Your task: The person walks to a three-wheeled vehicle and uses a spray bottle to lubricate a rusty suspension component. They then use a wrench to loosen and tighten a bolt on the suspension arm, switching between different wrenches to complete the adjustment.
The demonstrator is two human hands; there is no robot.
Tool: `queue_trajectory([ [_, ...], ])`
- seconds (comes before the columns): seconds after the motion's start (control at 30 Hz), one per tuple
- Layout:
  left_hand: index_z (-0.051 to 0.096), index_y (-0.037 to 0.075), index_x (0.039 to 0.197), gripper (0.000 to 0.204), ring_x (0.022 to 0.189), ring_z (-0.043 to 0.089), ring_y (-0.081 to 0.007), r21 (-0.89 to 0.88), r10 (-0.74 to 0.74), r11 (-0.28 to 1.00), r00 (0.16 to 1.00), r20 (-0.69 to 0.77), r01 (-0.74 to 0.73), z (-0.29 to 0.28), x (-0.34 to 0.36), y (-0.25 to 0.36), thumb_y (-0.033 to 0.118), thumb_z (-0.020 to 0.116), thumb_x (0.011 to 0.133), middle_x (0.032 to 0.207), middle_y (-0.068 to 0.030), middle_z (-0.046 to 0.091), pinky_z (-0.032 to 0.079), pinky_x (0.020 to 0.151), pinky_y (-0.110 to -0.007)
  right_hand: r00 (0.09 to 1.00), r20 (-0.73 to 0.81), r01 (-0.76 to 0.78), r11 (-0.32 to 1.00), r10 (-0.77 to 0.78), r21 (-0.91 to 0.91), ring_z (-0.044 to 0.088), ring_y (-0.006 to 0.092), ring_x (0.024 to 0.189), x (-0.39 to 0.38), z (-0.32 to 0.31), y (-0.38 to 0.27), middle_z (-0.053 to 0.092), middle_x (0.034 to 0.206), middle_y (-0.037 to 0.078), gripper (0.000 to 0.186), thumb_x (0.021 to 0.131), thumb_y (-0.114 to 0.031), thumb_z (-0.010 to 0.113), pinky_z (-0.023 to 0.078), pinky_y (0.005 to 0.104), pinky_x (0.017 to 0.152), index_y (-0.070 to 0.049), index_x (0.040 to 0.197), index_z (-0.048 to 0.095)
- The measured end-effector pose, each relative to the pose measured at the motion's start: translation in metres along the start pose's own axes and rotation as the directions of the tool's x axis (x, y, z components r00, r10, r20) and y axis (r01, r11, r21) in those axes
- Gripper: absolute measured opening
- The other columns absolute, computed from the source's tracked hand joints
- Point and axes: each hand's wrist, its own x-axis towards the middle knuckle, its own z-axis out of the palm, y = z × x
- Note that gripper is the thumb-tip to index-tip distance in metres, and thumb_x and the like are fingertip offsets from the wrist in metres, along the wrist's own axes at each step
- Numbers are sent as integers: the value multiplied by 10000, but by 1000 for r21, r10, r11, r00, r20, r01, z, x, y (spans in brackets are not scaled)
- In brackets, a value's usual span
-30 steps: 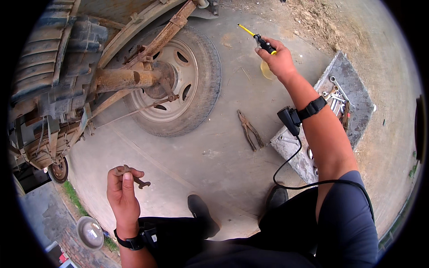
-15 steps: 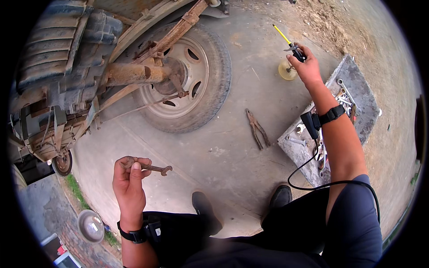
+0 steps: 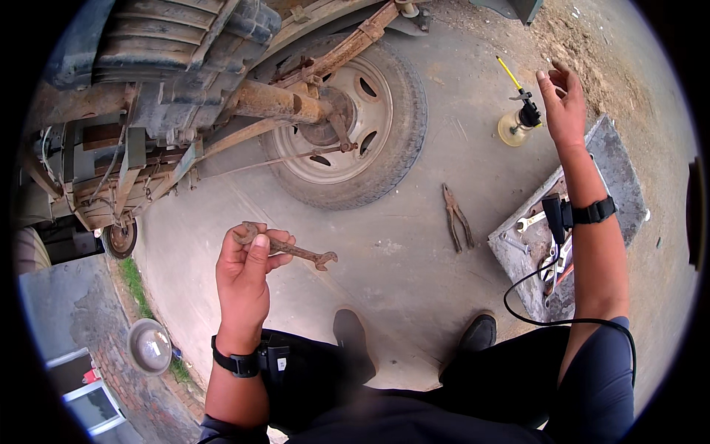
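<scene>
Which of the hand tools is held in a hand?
The rusty wrench, gripped by the left hand. The pliers lie on the concrete untouched.

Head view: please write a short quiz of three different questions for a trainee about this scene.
1. True or false: the left hand holds a rusty wrench.
2. What lies on the ground between the wheel and the tray? A) hammer B) pliers C) brush
3. Fill in: the right hand is open beside the ___, not gripping it.

Key: 1 true. 2 B, the pliers. 3 oil can, which stands on the ground.
</scene>
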Motion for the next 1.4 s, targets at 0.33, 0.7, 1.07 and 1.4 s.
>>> queue_trajectory([
  [0.33,528,68,1187,186,1026,680,-241,-201,-60,976,992,111,82,17,6,2,189,517,1046,1095,-126,672,582,836,-341,196,818,-156,807,-541,570,683,259,935,-124,40,-213,670,1006,133,377,985,-304,621,545,371,805,6,1198,591],
  [0.7,542,75,1291,285,1080,658,-275,-332,-91,934,985,146,135,24,12,6,195,535,1034,1160,-138,662,546,881,-383,-242,866,-735,666,-437,131,689,142,910,-148,37,-216,682,1005,33,340,1044,-312,522,544,307,766,-71,1271,598],
  [1.07,559,33,1109,216,881,651,-165,0,-300,950,915,271,311,38,2,-28,223,467,1063,1031,-107,682,529,766,-317,-293,870,-496,841,-397,217,690,196,891,-167,45,-213,695,1043,71,389,987,-382,604,539,348,791,-69,1217,614],
  [1.4,487,-14,948,251,563,645,-201,429,-290,883,941,172,193,80,58,-106,221,452,1031,699,-114,640,518,551,-359,577,811,210,977,-93,-38,504,350,1291,-153,94,-121,417,1461,184,703,828,-270,753,457,412,1047,-111,1446,459],
])
